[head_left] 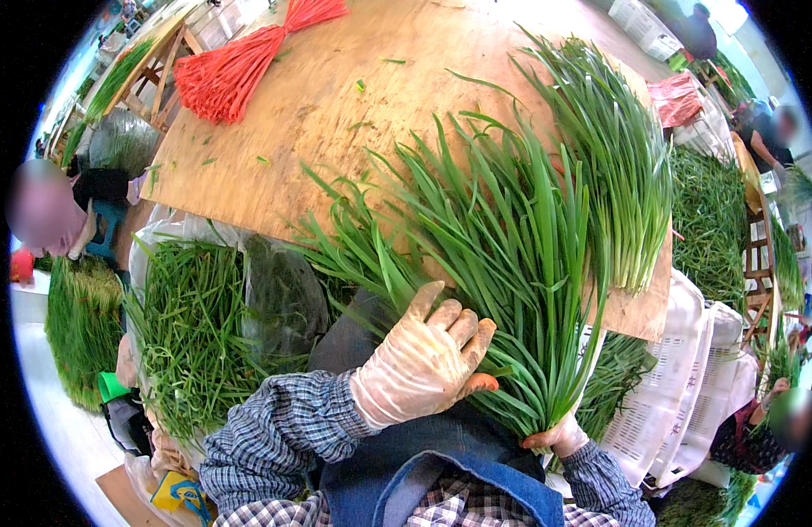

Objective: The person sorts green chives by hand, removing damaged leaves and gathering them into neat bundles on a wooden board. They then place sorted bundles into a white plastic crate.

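A large bunch of Chinese chives (533,303) fans out in front of me, its long flat green leaves spreading up and leftward over the wooden board. My right hand (559,436) is closed round the gathered lower end of the stalks. Against the left side of the bunch is my left hand (421,356), in a stained whitish glove, fingers stretched and apart, gripping nothing. Some loose leaves (362,241) splay out just beyond its fingertips. On the board's right side lies a second, neatly aligned heap of chives (630,176), pale stems toward me.
The wooden board (292,149) carries leaf scraps and a bundle of red ties (234,75) at the far left. To my left, a lined container holds loose leaves (191,307). White plastic crates (669,378) stand at my right. Other people are at both sides.
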{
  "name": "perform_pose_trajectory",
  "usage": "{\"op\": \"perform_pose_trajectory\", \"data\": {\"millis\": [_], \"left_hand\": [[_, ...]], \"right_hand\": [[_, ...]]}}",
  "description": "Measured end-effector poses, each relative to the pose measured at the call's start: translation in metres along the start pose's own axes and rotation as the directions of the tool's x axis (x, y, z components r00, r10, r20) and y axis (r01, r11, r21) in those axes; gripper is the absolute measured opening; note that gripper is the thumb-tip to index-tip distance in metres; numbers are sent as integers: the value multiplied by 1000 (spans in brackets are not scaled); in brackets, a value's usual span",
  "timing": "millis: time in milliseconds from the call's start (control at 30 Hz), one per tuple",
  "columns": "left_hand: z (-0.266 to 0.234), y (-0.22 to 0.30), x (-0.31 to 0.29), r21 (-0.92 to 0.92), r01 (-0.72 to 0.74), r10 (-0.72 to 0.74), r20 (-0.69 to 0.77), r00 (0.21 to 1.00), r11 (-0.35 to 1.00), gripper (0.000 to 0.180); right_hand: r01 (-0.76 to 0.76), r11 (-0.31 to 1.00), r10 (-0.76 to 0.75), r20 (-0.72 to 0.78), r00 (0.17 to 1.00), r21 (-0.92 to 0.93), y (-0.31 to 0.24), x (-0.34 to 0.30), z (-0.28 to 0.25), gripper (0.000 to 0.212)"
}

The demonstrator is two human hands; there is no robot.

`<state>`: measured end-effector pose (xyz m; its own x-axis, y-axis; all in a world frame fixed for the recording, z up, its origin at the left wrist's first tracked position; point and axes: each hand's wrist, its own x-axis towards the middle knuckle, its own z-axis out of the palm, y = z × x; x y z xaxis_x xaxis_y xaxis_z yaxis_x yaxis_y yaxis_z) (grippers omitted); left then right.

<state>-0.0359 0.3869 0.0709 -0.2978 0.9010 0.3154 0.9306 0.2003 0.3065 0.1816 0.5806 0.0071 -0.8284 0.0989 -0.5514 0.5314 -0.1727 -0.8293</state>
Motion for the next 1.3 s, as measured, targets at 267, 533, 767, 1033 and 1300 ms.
{"op": "perform_pose_trajectory", "data": {"millis": [267,533,767,1033,1300], "left_hand": [[-2,-14,26,49,37,-37,-5,999,998,62],[1,-11,11,148,286,-286,-26,958,947,62],[-9,-36,2,230,357,-316,-196,928,905,48],[-47,-82,-43,414,597,-388,-485,784,688,40],[-52,-68,-77,128,631,-459,-579,674,766,30]], "right_hand": [[-5,1000,5,-12,1000,-25,4,-2,1,77],[-14,1000,15,-51,999,7,9,-3,3,83],[31,998,-31,0,1000,-58,24,0,-8,80],[-68,986,66,15,998,151,28,-3,-9,81],[-176,909,89,236,968,378,19,-9,-9,65]]}}
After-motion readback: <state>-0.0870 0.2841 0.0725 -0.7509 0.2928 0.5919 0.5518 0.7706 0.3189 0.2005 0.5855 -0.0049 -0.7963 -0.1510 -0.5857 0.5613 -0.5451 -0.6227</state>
